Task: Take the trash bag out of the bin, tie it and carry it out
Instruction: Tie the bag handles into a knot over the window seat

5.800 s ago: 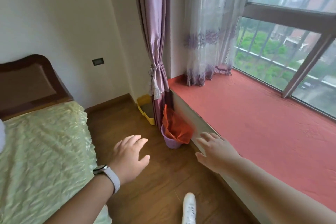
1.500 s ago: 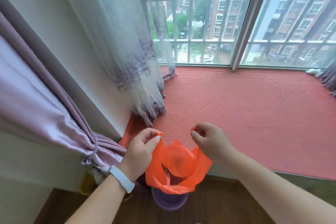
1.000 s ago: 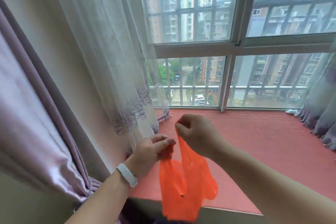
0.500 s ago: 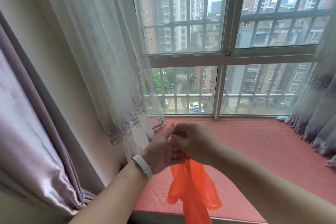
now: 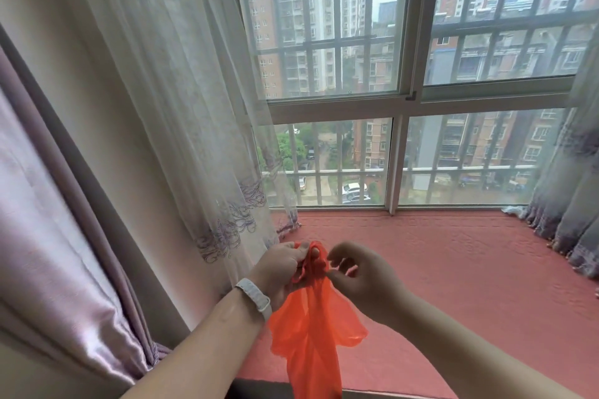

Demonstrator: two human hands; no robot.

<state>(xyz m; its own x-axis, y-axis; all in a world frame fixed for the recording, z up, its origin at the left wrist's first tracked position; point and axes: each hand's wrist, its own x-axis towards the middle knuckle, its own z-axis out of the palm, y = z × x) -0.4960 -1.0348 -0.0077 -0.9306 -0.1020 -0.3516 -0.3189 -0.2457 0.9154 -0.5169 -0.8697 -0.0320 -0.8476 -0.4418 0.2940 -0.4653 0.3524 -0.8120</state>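
Observation:
The orange trash bag [image 5: 311, 330] hangs in the air in front of me, above the front edge of the window seat. Its top is bunched into thin twisted strands. My left hand [image 5: 280, 272], with a white band on the wrist, pinches those strands between thumb and fingers. My right hand [image 5: 359, 278] is just to the right, its fingertips curled on the bag's gathered top. The bag's bottom runs out of the frame. The bin is out of view.
A red cushioned window seat [image 5: 453, 269] stretches ahead under a large barred window [image 5: 405, 100]. A sheer white curtain [image 5: 194, 107] hangs at the left, a purple drape [image 5: 58, 253] nearer me, and grey curtains [image 5: 570, 204] at the right.
The bag came up out of the bin and both hands met at its top. Since half a second ago the hands have parted slightly, with the bag's top twisted between them.

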